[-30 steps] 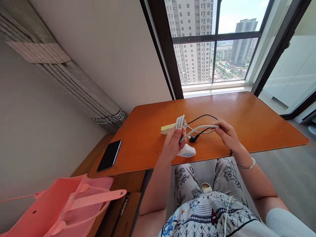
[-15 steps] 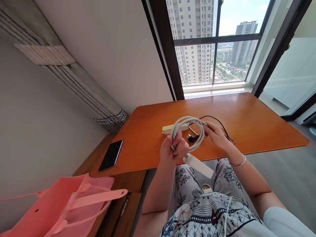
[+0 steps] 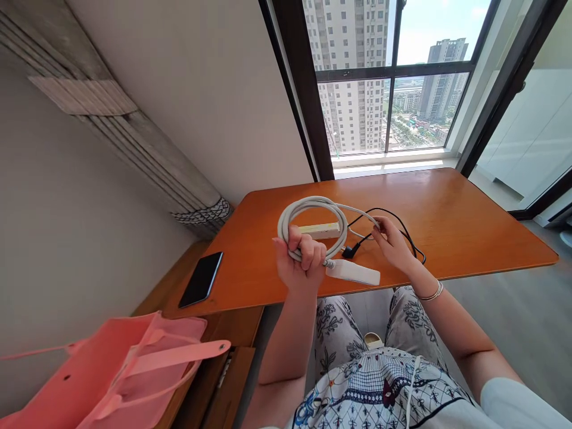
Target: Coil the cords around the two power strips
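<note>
My left hand (image 3: 301, 259) is closed around several loops of a white cable (image 3: 313, 202), held above the near edge of the table. From below that hand hangs a white power strip (image 3: 354, 273), tilted slightly down to the right. My right hand (image 3: 393, 243) pinches the loose run of the same cable, to the right of the coil. Behind the loops lies a second, cream-coloured power strip (image 3: 319, 230) on the tabletop, partly hidden by the coil. A black plug (image 3: 351, 251) with a black cord (image 3: 404, 229) rests between my hands.
The brown table (image 3: 415, 190) stands before a window (image 3: 393, 113). A dark phone (image 3: 201, 280) lies at its left end. A pink bag (image 3: 129, 369) with straps sits lower left on a wooden surface. A curtain (image 3: 179, 167) hangs along the wall.
My left hand has moved left with the coil, which looks wider now. The hanging power strip has swung up towards level. A length of cable stretches between coil and right hand.
</note>
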Demonstrator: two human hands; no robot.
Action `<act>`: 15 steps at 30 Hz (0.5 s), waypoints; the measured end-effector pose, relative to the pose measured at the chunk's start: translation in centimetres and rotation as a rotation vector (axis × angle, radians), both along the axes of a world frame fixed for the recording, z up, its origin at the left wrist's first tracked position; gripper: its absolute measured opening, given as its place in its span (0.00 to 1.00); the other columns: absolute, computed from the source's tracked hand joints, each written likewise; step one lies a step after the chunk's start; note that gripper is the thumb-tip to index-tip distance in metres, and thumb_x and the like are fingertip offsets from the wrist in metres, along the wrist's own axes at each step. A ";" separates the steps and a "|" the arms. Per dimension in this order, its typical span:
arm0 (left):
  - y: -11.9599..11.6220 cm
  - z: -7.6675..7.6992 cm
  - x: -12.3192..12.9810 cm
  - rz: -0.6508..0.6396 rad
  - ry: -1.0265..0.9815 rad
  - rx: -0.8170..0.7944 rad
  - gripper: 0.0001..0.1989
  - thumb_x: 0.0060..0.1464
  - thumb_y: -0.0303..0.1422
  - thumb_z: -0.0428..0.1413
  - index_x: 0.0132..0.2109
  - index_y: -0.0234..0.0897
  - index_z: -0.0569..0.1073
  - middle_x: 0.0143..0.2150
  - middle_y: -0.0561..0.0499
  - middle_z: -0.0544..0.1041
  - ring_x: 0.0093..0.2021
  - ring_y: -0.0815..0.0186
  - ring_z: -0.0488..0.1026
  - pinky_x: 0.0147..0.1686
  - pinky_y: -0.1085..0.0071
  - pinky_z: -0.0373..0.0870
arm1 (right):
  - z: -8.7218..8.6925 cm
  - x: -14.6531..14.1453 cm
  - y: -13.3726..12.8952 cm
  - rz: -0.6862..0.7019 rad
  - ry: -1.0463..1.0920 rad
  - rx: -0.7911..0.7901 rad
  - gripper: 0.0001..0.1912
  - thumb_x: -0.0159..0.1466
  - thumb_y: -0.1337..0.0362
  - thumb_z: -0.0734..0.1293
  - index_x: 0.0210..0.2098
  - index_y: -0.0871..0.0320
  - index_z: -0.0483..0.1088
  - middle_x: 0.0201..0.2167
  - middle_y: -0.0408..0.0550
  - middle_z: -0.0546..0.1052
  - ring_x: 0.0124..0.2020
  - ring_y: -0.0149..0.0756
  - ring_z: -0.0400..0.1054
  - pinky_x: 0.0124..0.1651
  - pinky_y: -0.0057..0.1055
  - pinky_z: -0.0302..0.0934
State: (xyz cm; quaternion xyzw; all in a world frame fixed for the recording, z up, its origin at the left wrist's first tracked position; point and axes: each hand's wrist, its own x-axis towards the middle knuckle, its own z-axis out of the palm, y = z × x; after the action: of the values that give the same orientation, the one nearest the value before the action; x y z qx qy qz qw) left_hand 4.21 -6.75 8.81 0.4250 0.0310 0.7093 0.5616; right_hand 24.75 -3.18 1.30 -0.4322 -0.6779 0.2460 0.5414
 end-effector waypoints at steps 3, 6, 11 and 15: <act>-0.5 0.3 -0.2 0.010 0.019 0.074 0.25 0.62 0.49 0.55 0.26 0.39 0.55 0.09 0.66 0.48 0.05 0.75 0.40 0.09 0.77 0.45 | 0.4 -0.1 0.0 -0.097 -0.003 0.146 0.12 0.68 0.59 0.61 0.48 0.56 0.69 0.36 0.49 0.75 0.35 0.37 0.67 0.41 0.36 0.63; -1.4 0.6 -0.6 0.022 0.093 0.189 0.26 0.62 0.50 0.54 0.26 0.39 0.54 0.08 0.66 0.50 0.05 0.75 0.43 0.09 0.77 0.45 | 0.1 0.3 0.5 -0.055 -0.075 0.083 0.12 0.69 0.57 0.60 0.41 0.56 0.71 0.34 0.48 0.75 0.34 0.37 0.67 0.40 0.35 0.62; -1.7 0.5 -1.7 0.092 0.084 0.258 0.29 0.61 0.54 0.53 0.25 0.39 0.53 0.07 0.65 0.50 0.05 0.75 0.45 0.09 0.77 0.47 | -1.2 2.0 2.4 0.130 -0.179 -0.201 0.16 0.67 0.52 0.60 0.32 0.56 0.69 0.30 0.45 0.74 0.34 0.36 0.68 0.41 0.34 0.62; -0.8 0.0 -2.1 0.145 0.026 0.136 0.29 0.61 0.56 0.50 0.25 0.39 0.52 0.07 0.64 0.50 0.06 0.75 0.44 0.10 0.76 0.46 | -0.5 3.1 3.5 -0.024 0.095 -0.059 0.16 0.68 0.49 0.59 0.38 0.54 0.68 0.34 0.45 0.73 0.37 0.35 0.68 0.45 0.35 0.64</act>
State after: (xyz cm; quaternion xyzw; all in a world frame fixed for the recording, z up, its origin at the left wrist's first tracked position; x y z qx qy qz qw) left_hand 2.07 -7.57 8.77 0.4678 0.0206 0.7430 0.4781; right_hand 27.80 0.35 0.76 -0.4437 -0.6387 0.2797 0.5630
